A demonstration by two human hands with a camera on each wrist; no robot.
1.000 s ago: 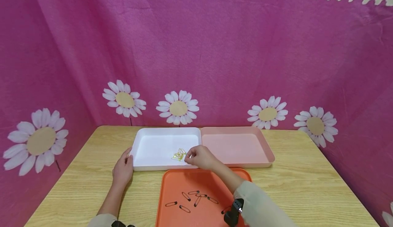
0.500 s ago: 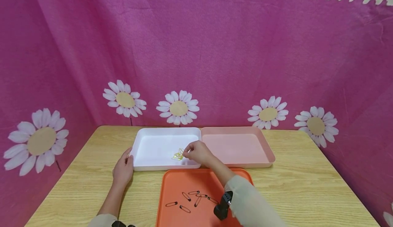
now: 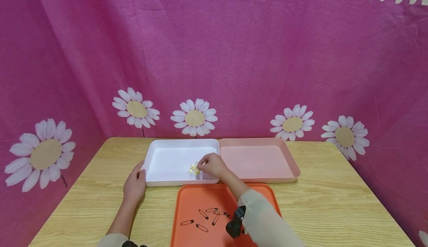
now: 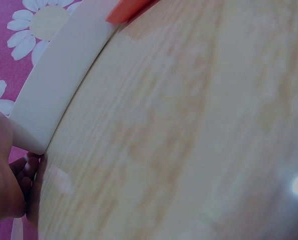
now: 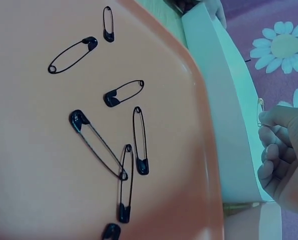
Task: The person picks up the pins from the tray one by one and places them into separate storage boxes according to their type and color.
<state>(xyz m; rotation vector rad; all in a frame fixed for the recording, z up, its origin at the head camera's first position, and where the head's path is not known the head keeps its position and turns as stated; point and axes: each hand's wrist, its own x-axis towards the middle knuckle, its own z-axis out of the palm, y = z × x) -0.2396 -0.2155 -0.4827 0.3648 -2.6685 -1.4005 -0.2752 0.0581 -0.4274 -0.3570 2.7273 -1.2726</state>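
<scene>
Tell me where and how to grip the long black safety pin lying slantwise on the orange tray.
Pinch the long black safety pin across its thin wire bars near the middle, coming straight down from above. It lies flat on the orange tray, so only a fingertip pinch should get under it. Its lower end crosses another pin; the capped upper end looks freer.

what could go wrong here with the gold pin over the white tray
1. The right hand pinches one gold safety pin by a thin edge; it may slip and fall outside the white tray.
2. The gold pins lie in a tangled heap, so the held one might snag and drag others.
3. The left hand only rests at the tray's corner; a nudge may shift it toward the orange tray.
</scene>
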